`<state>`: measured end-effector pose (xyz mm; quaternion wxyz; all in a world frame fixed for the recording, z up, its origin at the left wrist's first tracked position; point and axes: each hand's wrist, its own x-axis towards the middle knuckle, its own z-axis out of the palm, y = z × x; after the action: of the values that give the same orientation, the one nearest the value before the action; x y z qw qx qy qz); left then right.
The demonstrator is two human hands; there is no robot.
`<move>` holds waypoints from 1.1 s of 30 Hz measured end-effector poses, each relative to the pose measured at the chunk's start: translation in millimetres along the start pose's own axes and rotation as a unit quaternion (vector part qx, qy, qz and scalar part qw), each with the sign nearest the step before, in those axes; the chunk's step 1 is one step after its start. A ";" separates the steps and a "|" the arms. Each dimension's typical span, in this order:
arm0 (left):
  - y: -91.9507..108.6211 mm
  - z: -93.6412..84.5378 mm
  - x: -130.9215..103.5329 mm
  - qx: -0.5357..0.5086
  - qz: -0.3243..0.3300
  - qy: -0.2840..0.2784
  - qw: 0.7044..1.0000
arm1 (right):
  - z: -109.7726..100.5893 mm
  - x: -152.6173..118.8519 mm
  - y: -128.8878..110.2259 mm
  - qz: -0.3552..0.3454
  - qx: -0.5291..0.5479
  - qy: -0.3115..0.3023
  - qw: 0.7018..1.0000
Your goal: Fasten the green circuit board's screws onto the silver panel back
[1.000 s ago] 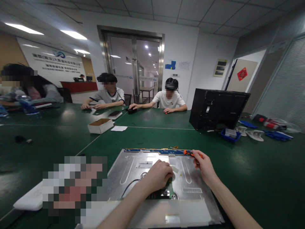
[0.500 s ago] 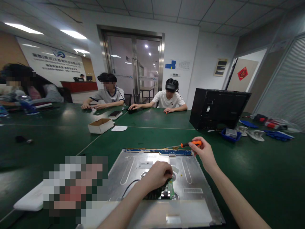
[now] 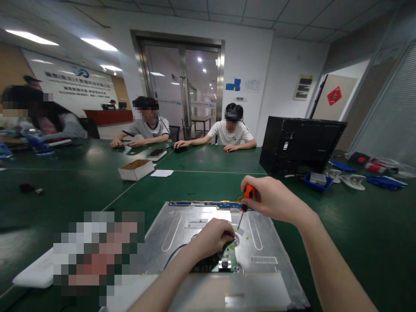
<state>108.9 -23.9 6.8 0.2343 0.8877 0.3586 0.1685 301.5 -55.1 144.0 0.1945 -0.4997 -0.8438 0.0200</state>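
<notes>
Head cam, remote feed: I log the metal panel (image 3: 256, 251) lying flat on the green table (image 3: 341, 225), directly in front of the torso, bare back face up. Status: back is exposed; green PCB (image 3: 232, 249) sits near panel ctr, partly under the L hand (image 3: 211, 236); blue PCB strip (image 3: 195, 204) is in place along the far edge; black cable (image 3: 173, 253) runs out from beneath the L wrist; pale sheet (image 3: 260, 284) covers the near part. No part is seen lifted off the panel, so I judge work at the PCB to be under way, not complete; no. of fasteners out or remaining can't be read. L hand: fingers curled and bunched at the PCB's far edge; whether they pinch or only press, I can't tell. R hand (image 3: 276, 197): thumb and fingers pinch the orange/blk handle of the screwdriver (image 3: 249, 192). Orientation: driver's long axis is steep, handle up, shaft pointing down w/ slight lean to L; tip is near the pale tab (image 3: 240, 232), just beyond the PCB, contact unconfirmed. Panel's long axis appears to run L–R, approx. parallel to the strip, though persp. makes this a judgement. Blk monitor housing (image 3: 302, 147) stands farther off, R side, well apart.
</notes>
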 end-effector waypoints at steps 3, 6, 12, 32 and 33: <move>2.0 -1.1 -0.7 0.004 -0.002 -0.001 1.000 | 8.9 2.5 -1.1 -0.026 -0.006 -0.040 0.999; 3.6 -2.2 -1.4 0.015 -0.011 -0.003 1.000 | 16.9 5.8 -3.1 -0.039 -0.014 -0.048 0.998; 3.3 -3.5 -1.7 0.021 -0.005 -0.010 1.000 | 25.8 10.1 -4.9 -0.039 -0.024 -0.064 0.997; 8.6 -2.4 -1.7 0.046 -0.021 -0.005 0.999 | 26.2 6.4 -8.2 -0.033 -0.022 -0.068 0.997; 8.5 -2.1 -1.6 0.047 -0.021 -0.005 0.999 | 26.5 6.4 -8.9 -0.036 -0.022 -0.070 0.997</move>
<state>111.6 -29.8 13.0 0.1974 0.8911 0.3833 0.1419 282.1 -49.8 123.5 0.1244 -0.4709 -0.8729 0.0291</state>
